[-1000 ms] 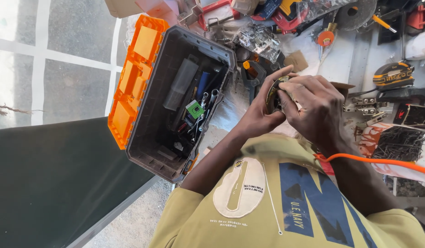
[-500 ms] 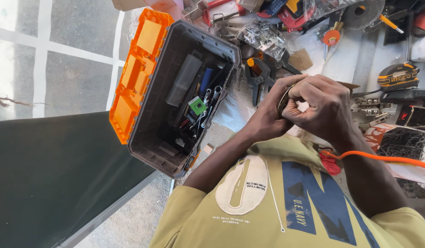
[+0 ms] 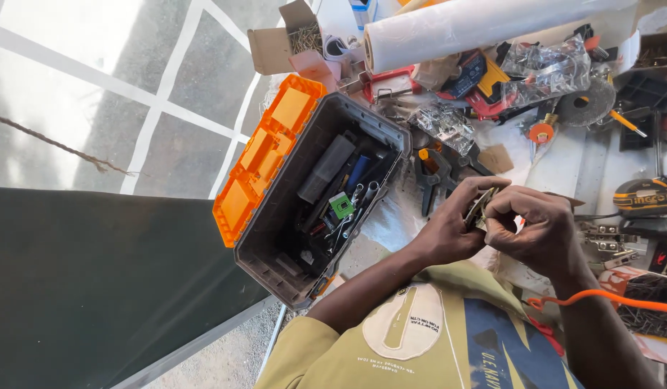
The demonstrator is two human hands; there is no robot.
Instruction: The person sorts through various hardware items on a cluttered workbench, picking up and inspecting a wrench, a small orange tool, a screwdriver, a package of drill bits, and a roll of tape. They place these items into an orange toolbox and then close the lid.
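- Head view: the left hand (image 3: 448, 234) and the right hand (image 3: 539, 230) meet over the cluttered bench, both closed on a small flat metal piece (image 3: 479, 209) that stands on edge between them.
- Left fingers curl around the piece's near side with the thumb on top; right fingers (image 3: 510, 216) pinch its other edge, bent tight. Only a sliver of metal shows between the fingertips, so what kind of fitting it is cannot be told.
- To work such a small part well, I judge the left hand should keep it steady while the right fingertips do the fine adjusting, held close above the bench so a slip loses nothing.
- Left of the left fingers, near them, lies a grey toolbox (image 3: 276, 266), its orange lid (image 3: 265, 155) swung open away from the hands.
- Inside are a dark grey bar, a blue-handled tool, a green square item (image 3: 341, 205), and several loose metal tools; the bottom is shadowed.
- Beyond the fingertips, well apart, an open cardboard box (image 3: 272, 50) holds what look like small nails or screws.
- Just beyond the fingers lies a dark clamp (image 3: 428, 176).
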